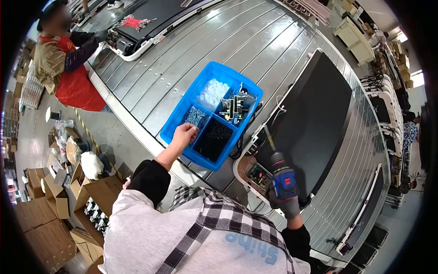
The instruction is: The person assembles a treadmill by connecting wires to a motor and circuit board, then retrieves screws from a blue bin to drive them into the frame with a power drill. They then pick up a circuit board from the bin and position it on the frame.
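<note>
My left hand (185, 134) is bare, its fingers curled together over the near edge of the silver screws (196, 118) in a blue divided bin (171, 124). What its fingertips pinch, if anything, is hidden. The bin's other compartments hold white plastic pieces (213, 93), small circuit boards (236, 108) and black screws (214, 137). My right hand (288, 206), in a dark glove, is closed around a blue and black cordless drill (284, 179). Its long bit points away from me, over the open end of a treadmill deck (310, 118), where a green circuit board (258, 175) shows.
A slatted metal table (182, 59) carries the bin and deck. At the far left, a person in a red apron (81, 89) stands by another deck with red-tipped wires (134, 23). Cardboard boxes (45, 223) stand on the left floor; another deck (362, 210) lies right.
</note>
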Action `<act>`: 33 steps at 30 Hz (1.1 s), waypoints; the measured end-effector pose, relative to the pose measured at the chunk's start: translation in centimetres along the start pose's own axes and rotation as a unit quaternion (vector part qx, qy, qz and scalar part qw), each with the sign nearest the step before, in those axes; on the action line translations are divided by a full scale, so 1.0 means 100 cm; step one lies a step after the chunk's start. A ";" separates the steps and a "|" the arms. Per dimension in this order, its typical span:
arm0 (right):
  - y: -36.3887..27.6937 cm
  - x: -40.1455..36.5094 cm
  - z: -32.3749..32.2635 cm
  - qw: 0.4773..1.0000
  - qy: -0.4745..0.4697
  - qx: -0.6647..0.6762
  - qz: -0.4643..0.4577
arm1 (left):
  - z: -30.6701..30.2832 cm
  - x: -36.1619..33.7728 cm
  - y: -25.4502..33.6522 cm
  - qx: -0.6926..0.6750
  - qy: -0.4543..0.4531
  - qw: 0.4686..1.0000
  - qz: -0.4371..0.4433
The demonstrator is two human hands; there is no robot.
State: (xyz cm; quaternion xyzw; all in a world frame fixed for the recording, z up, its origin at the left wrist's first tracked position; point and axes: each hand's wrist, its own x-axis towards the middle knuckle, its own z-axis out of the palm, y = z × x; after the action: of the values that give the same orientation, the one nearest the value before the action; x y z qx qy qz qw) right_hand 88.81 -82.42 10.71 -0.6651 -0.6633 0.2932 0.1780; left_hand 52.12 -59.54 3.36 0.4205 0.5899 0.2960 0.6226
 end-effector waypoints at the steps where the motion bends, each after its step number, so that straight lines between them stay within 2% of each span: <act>1: 0.020 0.011 0.000 0.999 0.020 -0.041 0.014 | -0.012 0.010 -0.010 0.194 0.001 0.976 0.097; 2: 0.046 0.020 0.003 0.995 0.025 -0.054 0.085 | -0.021 0.018 -0.017 0.379 0.001 0.906 0.189; 3: 0.033 0.038 -0.007 0.988 0.107 0.009 0.114 | -0.025 0.024 -0.009 0.461 -0.075 0.872 0.148; 4: 0.020 0.056 -0.016 0.969 0.186 0.071 0.143 | -0.022 0.028 0.002 0.478 -0.041 0.860 0.175; 5: 0.055 0.061 -0.009 0.965 0.191 0.017 0.176 | -0.017 0.034 0.015 0.496 -0.008 0.845 0.201; 6: 0.094 0.065 -0.001 0.957 0.196 -0.037 0.210 | -0.012 0.050 0.030 0.475 0.017 0.855 0.207; 8: 0.115 0.076 0.003 0.954 0.179 -0.075 0.229 | 0.002 0.079 0.051 0.414 0.038 0.847 0.333; 10: 0.128 0.089 0.006 0.949 0.164 -0.113 0.244 | 0.013 0.121 0.046 0.467 0.010 0.801 0.374; 12: 0.127 0.098 0.007 0.944 0.143 -0.132 0.267 | 0.023 0.159 0.037 0.611 -0.071 0.730 0.298; 13: 0.117 0.099 0.005 0.941 0.129 -0.132 0.284 | 0.028 0.174 0.034 0.661 -0.082 0.706 0.240; 14: 0.112 0.098 0.005 0.937 0.116 -0.131 0.303 | 0.031 0.186 0.028 0.674 -0.073 0.700 0.223; 17: 0.131 0.070 0.010 0.944 0.212 -0.141 0.210 | 0.046 0.200 0.028 0.720 -0.063 0.673 0.156; 19: 0.118 0.054 -0.001 0.939 0.215 -0.116 0.241 | 0.052 0.193 0.032 0.734 -0.060 0.659 0.150; 23: 0.109 0.005 0.001 0.931 0.223 -0.107 0.269 | 0.053 0.189 0.036 0.747 -0.086 0.649 0.120; 25: 0.097 -0.023 0.011 0.918 0.237 -0.088 0.307 | 0.049 0.187 0.035 0.737 -0.064 0.656 0.151; 26: 0.092 -0.039 0.016 0.911 0.243 -0.079 0.324 | 0.041 0.194 0.023 0.701 -0.032 0.679 0.216; 27: 0.098 -0.058 0.027 0.901 0.259 -0.113 0.329 | 0.037 0.194 0.025 0.677 -0.030 0.708 0.198; 28: 0.103 -0.078 0.037 0.900 0.264 -0.068 0.339 | 0.034 0.194 0.026 0.653 -0.029 0.736 0.178; 32: 0.083 -0.141 0.062 0.884 0.283 0.046 0.369 | 0.013 0.209 0.010 0.585 -0.014 0.759 0.286; 33: 0.076 -0.152 0.067 0.877 0.294 0.073 0.374 | 0.014 0.201 0.016 0.537 -0.004 0.757 0.372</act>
State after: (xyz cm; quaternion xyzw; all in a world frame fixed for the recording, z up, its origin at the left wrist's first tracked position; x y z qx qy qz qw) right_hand 91.30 -98.83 3.18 -0.9042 -0.2596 0.1765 0.2897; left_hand 56.28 -41.60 -5.08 0.8736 0.4463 0.1370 0.1375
